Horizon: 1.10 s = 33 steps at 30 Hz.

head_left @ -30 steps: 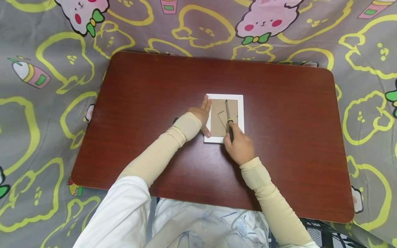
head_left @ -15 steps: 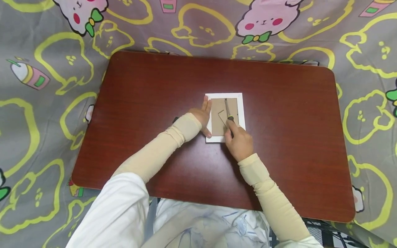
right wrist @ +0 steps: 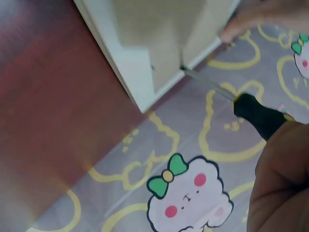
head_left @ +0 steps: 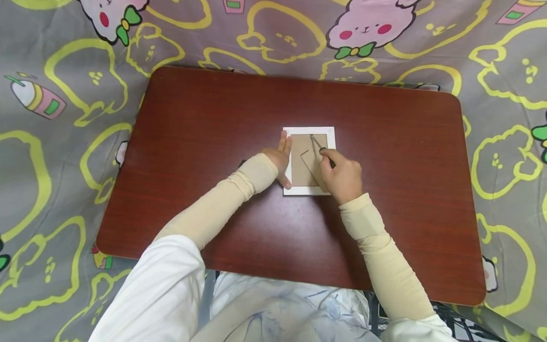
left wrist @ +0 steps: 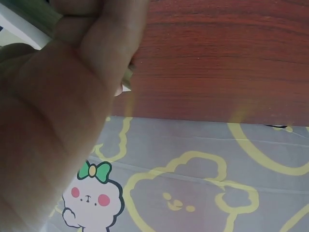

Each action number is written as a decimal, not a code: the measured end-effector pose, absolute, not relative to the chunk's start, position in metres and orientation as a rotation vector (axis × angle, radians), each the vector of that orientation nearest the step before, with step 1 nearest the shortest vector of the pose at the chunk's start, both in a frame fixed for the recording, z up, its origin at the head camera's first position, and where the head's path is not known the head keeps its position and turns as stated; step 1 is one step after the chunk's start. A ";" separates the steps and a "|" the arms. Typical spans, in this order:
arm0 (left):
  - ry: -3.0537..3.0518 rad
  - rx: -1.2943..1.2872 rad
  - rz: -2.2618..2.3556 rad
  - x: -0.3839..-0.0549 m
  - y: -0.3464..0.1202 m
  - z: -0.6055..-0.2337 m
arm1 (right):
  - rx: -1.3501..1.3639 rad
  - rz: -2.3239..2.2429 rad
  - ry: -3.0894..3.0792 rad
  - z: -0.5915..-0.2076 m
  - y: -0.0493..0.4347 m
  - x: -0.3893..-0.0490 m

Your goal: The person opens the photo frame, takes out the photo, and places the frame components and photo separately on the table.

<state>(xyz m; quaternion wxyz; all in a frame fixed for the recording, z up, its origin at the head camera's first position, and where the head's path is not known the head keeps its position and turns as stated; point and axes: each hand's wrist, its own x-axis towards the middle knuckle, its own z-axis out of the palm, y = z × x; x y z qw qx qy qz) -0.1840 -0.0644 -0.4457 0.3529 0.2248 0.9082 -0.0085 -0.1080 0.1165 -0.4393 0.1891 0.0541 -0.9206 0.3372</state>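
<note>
A white picture frame lies back up on the table, its brown backing board showing with the outline of a stand on it. My left hand rests on the frame's left border, fingers stretched towards the far corner and thumb spread nearer me. My right hand grips a screwdriver by its dark handle. The metal shaft slants down to the backing board's far edge, its tip right where board meets border in the right wrist view. In the left wrist view my left hand covers most of the frame.
The reddish-brown table has rounded corners. A small black thing lies partly hidden behind my left wrist. A patterned grey cloth hangs around the table's back and sides.
My right hand has moved right and slightly away from me, tilting the screwdriver's handle to the right while its tip stays at the board's far edge. My left hand stays in place.
</note>
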 end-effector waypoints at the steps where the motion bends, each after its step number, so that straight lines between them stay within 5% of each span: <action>1: 2.349 0.579 -0.016 -0.184 -0.064 -0.445 | 0.127 0.966 -2.605 -0.435 0.118 -0.112; 14: 2.357 0.588 0.000 -0.188 -0.063 -0.441 | -0.055 1.140 -2.910 -0.378 0.136 -0.171; 33: 2.347 0.578 -0.007 -0.186 -0.063 -0.446 | 0.053 1.074 -3.190 -0.346 0.134 -0.232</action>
